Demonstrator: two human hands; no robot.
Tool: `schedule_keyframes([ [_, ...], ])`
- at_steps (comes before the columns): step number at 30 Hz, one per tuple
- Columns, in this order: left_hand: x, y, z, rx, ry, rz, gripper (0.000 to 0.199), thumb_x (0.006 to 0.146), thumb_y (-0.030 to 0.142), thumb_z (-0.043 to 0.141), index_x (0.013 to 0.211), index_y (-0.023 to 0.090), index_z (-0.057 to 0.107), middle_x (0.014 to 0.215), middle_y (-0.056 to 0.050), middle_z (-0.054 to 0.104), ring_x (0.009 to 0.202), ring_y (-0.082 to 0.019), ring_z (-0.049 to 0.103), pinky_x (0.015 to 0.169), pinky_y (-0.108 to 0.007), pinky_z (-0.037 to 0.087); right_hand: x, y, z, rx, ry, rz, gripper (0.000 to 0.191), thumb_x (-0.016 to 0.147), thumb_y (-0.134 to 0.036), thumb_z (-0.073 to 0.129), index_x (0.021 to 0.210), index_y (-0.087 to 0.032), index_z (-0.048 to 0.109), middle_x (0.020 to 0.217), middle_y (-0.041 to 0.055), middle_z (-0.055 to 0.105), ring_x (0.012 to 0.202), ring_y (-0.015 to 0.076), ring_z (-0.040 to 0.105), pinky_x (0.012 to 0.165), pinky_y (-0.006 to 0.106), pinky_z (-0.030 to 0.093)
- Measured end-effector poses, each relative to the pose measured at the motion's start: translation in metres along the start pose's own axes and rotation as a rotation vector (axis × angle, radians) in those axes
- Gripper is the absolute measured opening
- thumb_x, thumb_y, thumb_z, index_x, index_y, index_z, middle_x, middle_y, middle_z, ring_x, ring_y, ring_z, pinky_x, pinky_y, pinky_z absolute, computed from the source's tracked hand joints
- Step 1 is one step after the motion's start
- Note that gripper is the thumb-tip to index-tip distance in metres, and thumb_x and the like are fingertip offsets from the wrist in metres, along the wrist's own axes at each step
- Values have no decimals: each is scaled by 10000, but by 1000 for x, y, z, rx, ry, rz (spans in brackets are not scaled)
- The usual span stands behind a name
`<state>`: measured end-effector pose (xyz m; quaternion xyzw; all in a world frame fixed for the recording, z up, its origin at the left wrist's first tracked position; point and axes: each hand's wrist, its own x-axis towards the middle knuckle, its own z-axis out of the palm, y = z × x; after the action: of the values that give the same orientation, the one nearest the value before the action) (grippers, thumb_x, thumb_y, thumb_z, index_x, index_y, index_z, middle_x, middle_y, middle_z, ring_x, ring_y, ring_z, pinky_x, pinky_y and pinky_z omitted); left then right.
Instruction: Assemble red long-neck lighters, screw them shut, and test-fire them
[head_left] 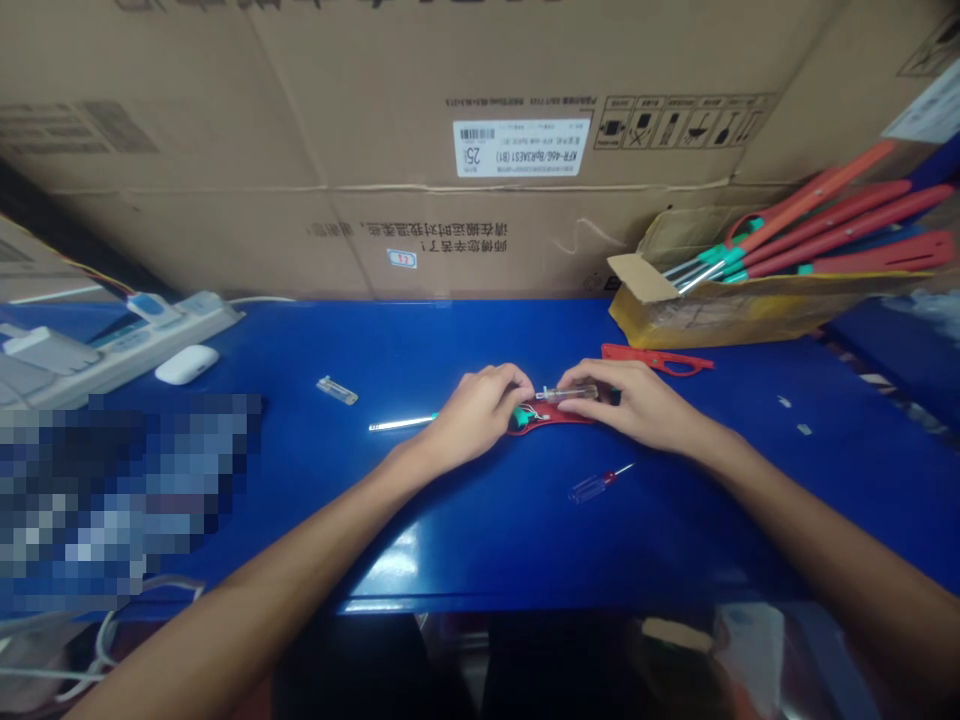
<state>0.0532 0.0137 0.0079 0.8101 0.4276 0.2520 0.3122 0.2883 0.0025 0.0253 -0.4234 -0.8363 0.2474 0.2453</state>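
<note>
Over the middle of the blue table, my right hand (626, 400) is closed round a small clear cartridge (576, 393) with a pale tip pointing left. My left hand (480, 415) has thumb and fingers pressed together at that tip; whether it pinches the tip or thin wires is too small to tell. Beneath both hands lies a red lighter shell (562, 413) with a green part (523, 416) and thin white wires. Its metal tube (401, 424) sticks out left of my left hand. A screwdriver (602, 483) with a clear handle lies nearer the front edge.
A red shell half (658, 360) lies behind my right hand. At the back right stands a carton (712, 310) of red lighters. Another clear cartridge (337, 390), a white case (187, 365) and a power strip (127, 345) are left. A large cardboard box (300, 150) stands behind.
</note>
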Motion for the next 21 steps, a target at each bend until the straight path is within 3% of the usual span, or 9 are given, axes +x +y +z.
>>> schedule_keyframes([
  [4,0,1,0,-12,6,-9,164,1013,206,506,918,197,640,973,-31,730,895,-181,671,848,-315,516,0,2,1,8,-36,-36,267,941,-464,637,1012,-219,716,956,50,740,794,183,650,706,304,468],
  [21,0,2,-1,-12,-14,-3,168,1020,219,514,925,196,651,989,-30,737,928,-191,667,851,-317,504,1,2,3,-55,26,-28,231,931,-429,642,989,-212,692,914,50,740,763,183,655,687,302,465],
])
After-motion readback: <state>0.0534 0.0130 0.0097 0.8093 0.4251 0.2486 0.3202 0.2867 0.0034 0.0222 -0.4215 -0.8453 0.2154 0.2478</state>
